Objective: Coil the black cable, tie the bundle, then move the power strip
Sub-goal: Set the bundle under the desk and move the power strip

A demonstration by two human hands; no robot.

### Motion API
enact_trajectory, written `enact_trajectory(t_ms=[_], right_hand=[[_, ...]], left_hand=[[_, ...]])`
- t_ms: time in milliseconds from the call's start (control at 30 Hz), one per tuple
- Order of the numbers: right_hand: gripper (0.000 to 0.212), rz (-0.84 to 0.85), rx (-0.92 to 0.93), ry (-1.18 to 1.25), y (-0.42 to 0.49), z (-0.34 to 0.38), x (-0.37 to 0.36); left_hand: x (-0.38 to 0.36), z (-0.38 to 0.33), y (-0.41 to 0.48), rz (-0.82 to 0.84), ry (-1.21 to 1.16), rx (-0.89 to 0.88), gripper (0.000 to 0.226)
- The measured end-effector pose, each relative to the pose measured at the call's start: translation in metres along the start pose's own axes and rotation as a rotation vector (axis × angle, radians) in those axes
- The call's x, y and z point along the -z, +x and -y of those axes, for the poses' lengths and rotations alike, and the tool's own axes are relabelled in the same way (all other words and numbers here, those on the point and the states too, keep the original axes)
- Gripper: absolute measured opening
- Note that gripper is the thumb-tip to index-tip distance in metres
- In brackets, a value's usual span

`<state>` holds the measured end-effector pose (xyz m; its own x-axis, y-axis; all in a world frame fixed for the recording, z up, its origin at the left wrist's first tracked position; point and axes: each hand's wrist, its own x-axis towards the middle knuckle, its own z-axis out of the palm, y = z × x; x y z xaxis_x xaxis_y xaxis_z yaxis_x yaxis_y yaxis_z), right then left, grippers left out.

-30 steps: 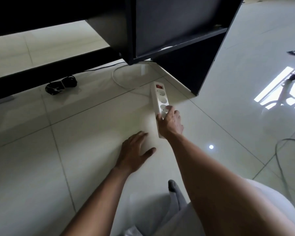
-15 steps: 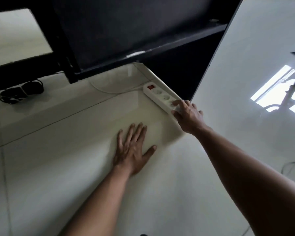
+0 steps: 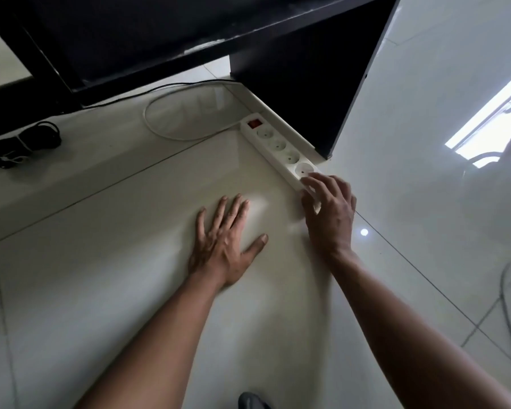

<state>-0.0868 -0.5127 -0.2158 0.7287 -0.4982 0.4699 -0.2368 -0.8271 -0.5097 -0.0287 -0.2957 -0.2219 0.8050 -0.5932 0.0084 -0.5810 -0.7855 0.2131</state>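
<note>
The white power strip (image 3: 278,146) with a red switch lies on the tiled floor, along the foot of a black desk panel (image 3: 307,84). My right hand (image 3: 329,214) covers its near end, thumb at one side and fingers curled over the top. My left hand (image 3: 222,243) rests flat on the floor to the left of the strip, fingers spread, holding nothing. The black cable (image 3: 21,144) sits as a tied bundle on the floor at the far left, under the desk's edge.
The strip's white cord (image 3: 160,131) loops across the floor toward the desk's underside. A thin black wire (image 3: 148,93) runs along the desk base. Another cable (image 3: 508,305) curves over the tiles at the right. A grey sock (image 3: 251,401) shows at the bottom edge.
My right hand has swung the power strip from pointing straight away to lying diagonally beside the desk panel. The left hand stayed flat on the floor. The camera shifted.
</note>
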Motion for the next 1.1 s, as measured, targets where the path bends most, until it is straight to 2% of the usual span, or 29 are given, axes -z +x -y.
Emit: enact_trajectory(t_ms=[100, 233, 567, 933, 1100], right_hand=[[0.025, 0.001, 0.076, -0.026, 0.009, -0.004, -0.007], [0.026, 0.039, 0.014, 0.060, 0.037, 0.002, -0.018], [0.029, -0.029, -0.105, 0.118, 0.094, 0.002, -0.059], [0.033, 0.025, -0.101, 0.165, 0.095, 0.002, -0.058], [0.045, 0.110, -0.096, 0.116, 0.076, 0.012, -0.060]], left_hand=[[0.000, 0.001, 0.000, -0.008, 0.001, 0.000, 0.084], [-0.001, 0.002, 0.000, -0.003, -0.007, 0.004, 0.083], [-0.003, 0.003, 0.002, -0.013, 0.003, 0.002, 0.081], [0.000, 0.002, 0.001, 0.004, -0.018, 0.007, 0.081], [0.004, 0.002, 0.002, 0.034, -0.018, 0.020, 0.083]])
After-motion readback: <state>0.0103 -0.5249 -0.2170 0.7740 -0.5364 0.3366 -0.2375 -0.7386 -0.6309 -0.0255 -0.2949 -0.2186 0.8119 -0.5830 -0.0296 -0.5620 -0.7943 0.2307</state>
